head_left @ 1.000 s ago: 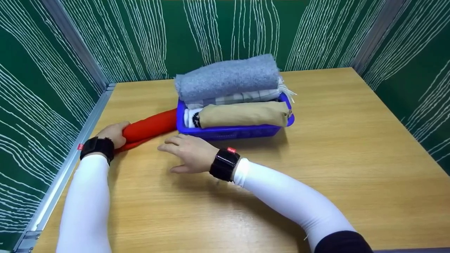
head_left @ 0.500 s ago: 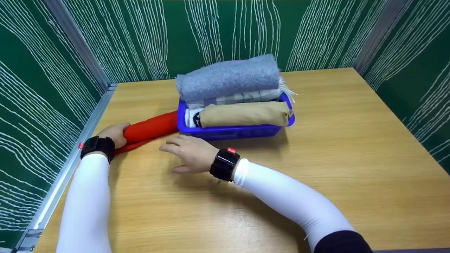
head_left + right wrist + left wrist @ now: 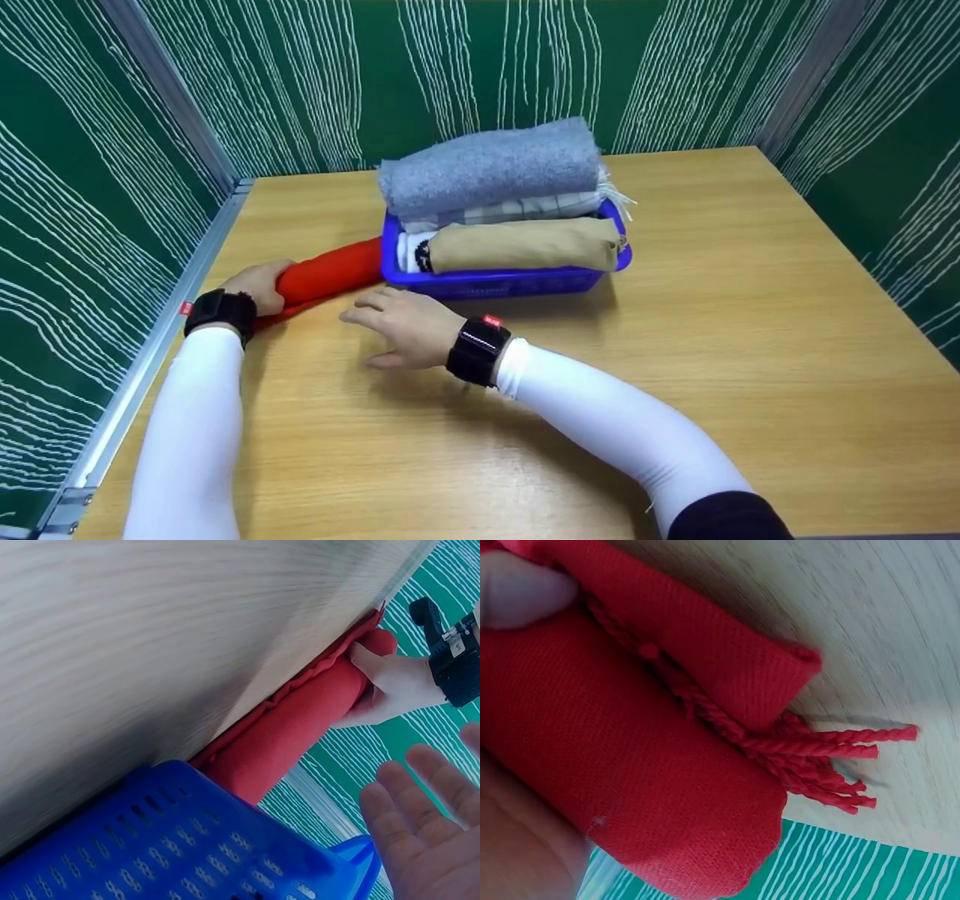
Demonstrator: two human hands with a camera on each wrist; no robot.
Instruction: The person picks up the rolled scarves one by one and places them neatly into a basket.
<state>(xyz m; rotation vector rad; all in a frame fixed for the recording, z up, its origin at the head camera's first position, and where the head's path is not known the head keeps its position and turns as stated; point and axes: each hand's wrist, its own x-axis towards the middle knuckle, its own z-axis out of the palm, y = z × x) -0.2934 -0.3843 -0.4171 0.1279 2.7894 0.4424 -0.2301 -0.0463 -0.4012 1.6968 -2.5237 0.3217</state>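
A red rolled scarf [image 3: 330, 271] with twisted fringe [image 3: 840, 746] lies on the table, running up to the left side of a blue plastic basket [image 3: 487, 285]. My left hand [image 3: 259, 286] grips its near end, thumb on one side and the palm side around the roll, as the left wrist view shows. My right hand [image 3: 409, 326] hovers in front of the basket's left corner with fingers spread, holding nothing. In the right wrist view its fingers [image 3: 427, 810] point toward the scarf, apart from it. The scarf's far end is hidden behind the basket.
Rolled cloths fill the basket: a grey fuzzy one [image 3: 487, 169] on top at the back, a white checked one [image 3: 525, 208] with fringe below it, a tan one [image 3: 525, 246] in front, a white-and-black piece [image 3: 412, 253] at the left. Green walls [image 3: 885, 150] border the table [image 3: 750, 337].
My left hand has shifted slightly to the right with the scarf, toward the basket. The right hand stays almost where it was, still spread.
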